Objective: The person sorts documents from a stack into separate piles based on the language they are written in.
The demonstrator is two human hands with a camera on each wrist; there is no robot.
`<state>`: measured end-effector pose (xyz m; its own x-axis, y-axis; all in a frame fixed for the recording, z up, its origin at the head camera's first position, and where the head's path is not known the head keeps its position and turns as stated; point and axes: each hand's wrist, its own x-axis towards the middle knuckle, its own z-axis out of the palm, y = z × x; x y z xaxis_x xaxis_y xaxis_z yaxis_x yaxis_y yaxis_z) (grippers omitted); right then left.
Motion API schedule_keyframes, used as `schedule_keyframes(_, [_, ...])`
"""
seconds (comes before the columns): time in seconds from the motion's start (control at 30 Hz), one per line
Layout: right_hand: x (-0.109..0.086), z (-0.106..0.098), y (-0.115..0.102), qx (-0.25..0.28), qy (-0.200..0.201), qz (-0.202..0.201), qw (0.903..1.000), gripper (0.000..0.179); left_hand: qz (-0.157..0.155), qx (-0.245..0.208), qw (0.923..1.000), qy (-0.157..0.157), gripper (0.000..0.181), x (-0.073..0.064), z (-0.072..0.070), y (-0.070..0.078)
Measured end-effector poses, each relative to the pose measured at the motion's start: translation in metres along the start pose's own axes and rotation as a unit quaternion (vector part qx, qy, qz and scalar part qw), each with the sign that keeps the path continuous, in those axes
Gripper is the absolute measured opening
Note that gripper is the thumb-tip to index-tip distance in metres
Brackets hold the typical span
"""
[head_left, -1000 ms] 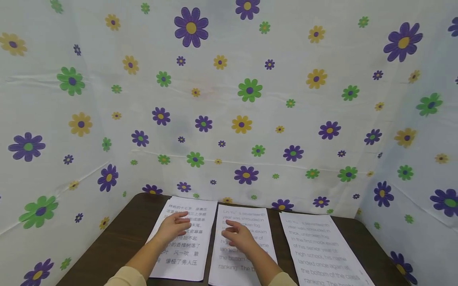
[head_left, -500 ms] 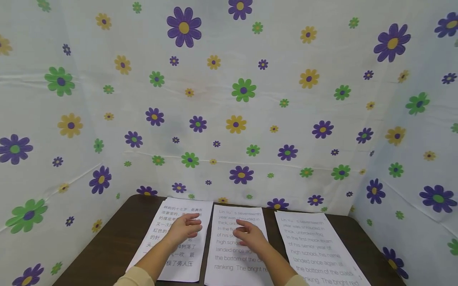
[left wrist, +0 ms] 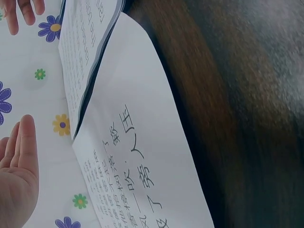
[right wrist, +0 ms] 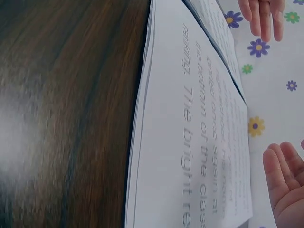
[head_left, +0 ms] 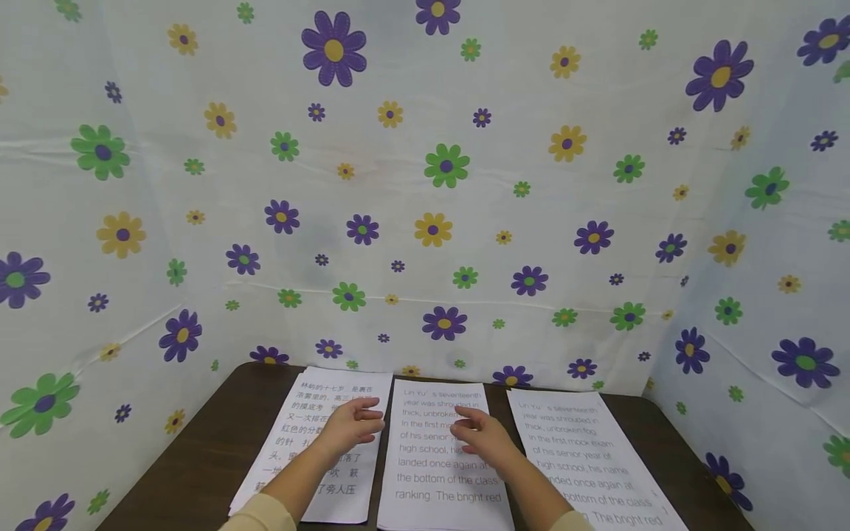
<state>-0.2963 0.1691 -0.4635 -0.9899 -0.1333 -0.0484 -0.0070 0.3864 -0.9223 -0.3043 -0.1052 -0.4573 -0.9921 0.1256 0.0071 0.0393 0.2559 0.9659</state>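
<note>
In the head view my left hand (head_left: 352, 426) hovers over a stack of paper (head_left: 332, 509) printed with Chinese characters, its fingers pointing inward and loosely bent. Facing it, my right hand (head_left: 486, 439) is held above the right part of the middle stack of paper (head_left: 432, 512), which bears large English print. Both hands hold nothing. The left wrist view shows the left palm (left wrist: 19, 185) with relaxed fingers, raised off the Chinese page (left wrist: 142, 95). From the right wrist, the right palm (right wrist: 289, 199) appears beside the English page (right wrist: 161, 118), fingers nearly straight.
A third stack of paper (head_left: 564, 457) with English print lies slanted at the right. All the stacks lie on a dark brown wooden table (head_left: 179, 472). White cloth with purple, green and yellow flowers (head_left: 445, 166) encloses the table at the back and both sides.
Both hands have shifted to the right over the pages, keeping their relaxed pose. The head view has turned slightly right, so the cloth and papers sit further left.
</note>
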Motion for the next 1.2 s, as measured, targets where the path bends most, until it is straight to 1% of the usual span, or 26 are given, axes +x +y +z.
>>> schedule_keyframes(0.2, [-0.002,-0.011,0.008,0.010,0.011,-0.006,0.9999,0.061,0.002,-0.001,0.9997,-0.023,0.061,0.002,0.004,0.003])
schedule_keyframes(0.33, [-0.004,-0.018,0.012,0.008,0.022,-0.002,0.9997,0.060,0.006,0.002,0.9995,-0.030,0.062,0.003,0.008,0.004])
schedule_keyframes(0.57, [-0.006,-0.028,0.019,0.014,0.039,0.012,0.9990,0.060,0.000,0.011,0.9996,-0.028,0.059,0.004,0.014,0.003])
schedule_keyframes(0.8, [-0.007,-0.033,0.027,0.013,0.061,0.015,0.9980,0.059,0.004,0.009,0.9992,-0.039,0.059,0.003,0.017,0.003])
schedule_keyframes(1.0, [-0.009,-0.037,0.031,0.011,0.061,0.017,0.9979,0.059,-0.001,0.014,0.9992,-0.037,0.061,0.004,0.019,0.001])
schedule_keyframes(1.2, [-0.010,-0.040,0.037,0.001,0.066,0.033,0.9973,0.058,-0.016,0.031,0.9990,-0.030,0.062,0.006,0.020,-0.004])
